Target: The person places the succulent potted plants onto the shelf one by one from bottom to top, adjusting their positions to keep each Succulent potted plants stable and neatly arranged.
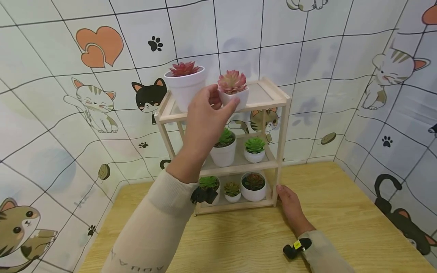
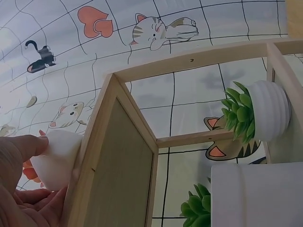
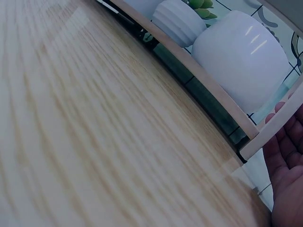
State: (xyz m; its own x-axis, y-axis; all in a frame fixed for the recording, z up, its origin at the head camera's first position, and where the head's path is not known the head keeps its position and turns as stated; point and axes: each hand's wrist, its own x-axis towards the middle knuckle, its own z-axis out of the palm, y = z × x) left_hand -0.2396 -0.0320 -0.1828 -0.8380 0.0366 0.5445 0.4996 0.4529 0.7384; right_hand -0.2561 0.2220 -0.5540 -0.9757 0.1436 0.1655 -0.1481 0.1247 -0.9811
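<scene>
My left hand (image 1: 206, 119) pinches a small white pot (image 1: 240, 99) between thumb and fingers, with a pink succulent (image 1: 232, 81) in it. The pot is at the front of the top board of a pale wooden three-tier shelf (image 1: 282, 132); in the left wrist view the white pot (image 2: 61, 158) looks close against that board, though contact is unclear. To its left stands a larger white pot (image 1: 186, 89) holding a red succulent. My right hand (image 1: 291, 206) rests at the shelf's lower right leg, its fingers (image 3: 277, 142) partly behind the post.
On the middle tier are a green succulent pot (image 1: 223, 153) and a smaller ribbed one (image 1: 254, 154). Several potted succulents fill the bottom tier, among them a wide pot (image 1: 253, 192). The shelf stands on a wooden table (image 1: 239, 242) against a cat-patterned tiled wall covering (image 1: 324, 68).
</scene>
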